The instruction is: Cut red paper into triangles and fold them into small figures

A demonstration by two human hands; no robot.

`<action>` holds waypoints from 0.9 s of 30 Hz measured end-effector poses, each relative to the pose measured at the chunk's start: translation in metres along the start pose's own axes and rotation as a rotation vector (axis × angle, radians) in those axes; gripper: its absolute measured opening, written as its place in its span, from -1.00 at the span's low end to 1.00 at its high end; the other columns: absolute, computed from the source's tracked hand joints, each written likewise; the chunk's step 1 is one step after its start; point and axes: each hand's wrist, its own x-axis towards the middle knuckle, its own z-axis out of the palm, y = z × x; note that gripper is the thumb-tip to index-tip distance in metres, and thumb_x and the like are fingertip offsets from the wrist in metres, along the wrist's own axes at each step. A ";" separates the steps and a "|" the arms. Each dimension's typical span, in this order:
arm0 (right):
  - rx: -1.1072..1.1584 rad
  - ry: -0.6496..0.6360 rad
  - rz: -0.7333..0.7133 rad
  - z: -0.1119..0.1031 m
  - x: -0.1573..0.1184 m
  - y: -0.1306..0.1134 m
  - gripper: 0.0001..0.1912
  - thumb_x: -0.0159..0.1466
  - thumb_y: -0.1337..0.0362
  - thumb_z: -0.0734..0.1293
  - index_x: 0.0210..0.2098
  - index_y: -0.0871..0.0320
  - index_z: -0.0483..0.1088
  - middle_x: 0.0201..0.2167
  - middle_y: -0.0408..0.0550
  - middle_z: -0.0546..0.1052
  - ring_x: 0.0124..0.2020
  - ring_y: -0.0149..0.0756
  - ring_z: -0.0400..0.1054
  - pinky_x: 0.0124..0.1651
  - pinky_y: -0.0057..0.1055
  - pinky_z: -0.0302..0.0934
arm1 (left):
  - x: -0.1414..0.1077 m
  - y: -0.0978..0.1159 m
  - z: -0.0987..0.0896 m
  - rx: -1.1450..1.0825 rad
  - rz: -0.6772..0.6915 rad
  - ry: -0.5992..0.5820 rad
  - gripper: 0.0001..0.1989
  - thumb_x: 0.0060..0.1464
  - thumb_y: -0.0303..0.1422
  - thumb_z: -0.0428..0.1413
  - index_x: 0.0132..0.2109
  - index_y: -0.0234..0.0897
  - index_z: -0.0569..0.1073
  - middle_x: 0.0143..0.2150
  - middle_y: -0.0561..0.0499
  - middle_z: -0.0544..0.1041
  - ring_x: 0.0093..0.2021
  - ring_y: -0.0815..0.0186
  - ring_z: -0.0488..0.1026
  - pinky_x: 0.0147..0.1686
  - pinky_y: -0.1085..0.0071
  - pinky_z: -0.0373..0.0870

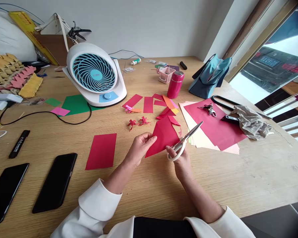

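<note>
My left hand (140,147) pinches the left edge of a red sheet of paper (162,136), lifted over the table. In my right hand (182,163) is a pair of scissors (188,137) with white handles, its blades pointing up and to the right. The right fingertips are close to the paper's right corner; whether they touch it I cannot tell. Another red paper rectangle (101,151) lies flat to the left. Beyond the hands are small folded red paper figures (143,121), red paper strips (148,104) and folded red pieces (167,112).
A white fan (94,74) stands at the back left, with a pink flask (175,85) and a blue bag (210,77) at the back right. Large red paper (215,122) bears keys (210,109). Two phones (55,181) and a black marker (19,144) lie left.
</note>
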 end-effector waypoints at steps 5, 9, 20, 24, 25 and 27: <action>-0.039 -0.075 -0.023 0.000 -0.002 -0.003 -0.61 0.09 0.05 0.48 -0.38 0.07 0.21 -0.49 -0.22 0.31 -0.48 -0.38 0.17 -0.37 -0.39 0.16 | 0.000 0.003 -0.003 -0.015 -0.064 -0.078 -0.70 -0.07 -0.19 0.34 -0.26 -0.31 0.59 -0.32 -0.02 0.60 -0.26 0.20 0.53 -0.18 0.31 0.43; -0.084 -0.162 -0.044 -0.003 -0.002 -0.005 -0.64 0.15 0.03 0.45 -0.28 0.06 0.25 -0.42 -0.17 0.40 -0.46 -0.35 0.24 -0.37 -0.38 0.20 | 0.002 0.016 -0.011 -0.063 -0.039 -0.014 -0.65 -0.12 -0.21 0.38 -0.20 -0.31 0.61 -0.28 -0.06 0.64 -0.22 0.13 0.57 -0.12 0.23 0.47; -0.226 -0.644 -0.048 -0.009 -0.009 -0.011 -0.45 0.29 -0.28 0.14 -0.27 0.09 0.33 -0.49 -0.08 0.43 -0.50 -0.29 0.26 -0.40 -0.34 0.18 | -0.001 0.047 -0.036 -0.058 0.090 0.113 -0.60 -0.16 -0.21 0.40 -0.16 -0.32 0.61 -0.20 -0.06 0.65 -0.16 0.15 0.57 -0.10 0.29 0.47; -0.225 -0.780 -0.079 -0.010 -0.011 -0.007 -0.45 0.31 -0.26 0.13 -0.20 0.10 0.34 -0.45 -0.08 0.43 -0.47 -0.30 0.25 -0.36 -0.35 0.17 | -0.001 0.052 -0.044 -0.041 0.104 0.142 -0.58 -0.18 -0.22 0.41 -0.16 -0.33 0.61 -0.18 -0.08 0.66 -0.18 0.14 0.58 -0.15 0.33 0.46; -0.228 -0.799 -0.080 -0.011 -0.011 -0.006 -0.45 0.31 -0.27 0.13 -0.19 0.10 0.34 -0.45 -0.08 0.43 -0.47 -0.30 0.24 -0.35 -0.34 0.16 | -0.002 0.053 -0.045 -0.041 0.107 0.148 -0.59 -0.18 -0.22 0.40 -0.16 -0.33 0.61 -0.18 -0.08 0.66 -0.18 0.14 0.58 -0.16 0.33 0.46; -0.256 -0.822 -0.069 -0.012 -0.011 -0.005 -0.45 0.31 -0.27 0.13 -0.18 0.10 0.34 -0.44 -0.08 0.43 -0.46 -0.30 0.24 -0.34 -0.35 0.16 | -0.002 0.055 -0.047 -0.049 0.108 0.166 -0.60 -0.15 -0.22 0.39 -0.16 -0.34 0.60 -0.19 -0.08 0.66 -0.18 0.12 0.58 -0.18 0.32 0.47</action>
